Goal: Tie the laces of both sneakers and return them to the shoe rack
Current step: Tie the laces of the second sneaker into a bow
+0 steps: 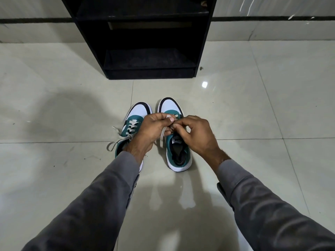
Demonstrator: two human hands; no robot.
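Two teal, white and black sneakers stand side by side on the floor, toes pointing away from me. The left sneaker (pixel 135 118) has a tied bow with loose lace ends (pixel 116 140) trailing to its left. Above the right sneaker (pixel 178 153), my left hand (pixel 152 130) and my right hand (pixel 196 134) meet, both pinching its pale lace (pixel 161 135). A strand hangs down from my left fingers. My hands hide the right sneaker's eyelets.
A black shoe rack (pixel 150 69) with open shelves stands straight ahead against the wall, just beyond the sneakers. Glossy light floor tiles (pixel 244 115) spread out on both sides. My grey sleeves fill the lower part of the view.
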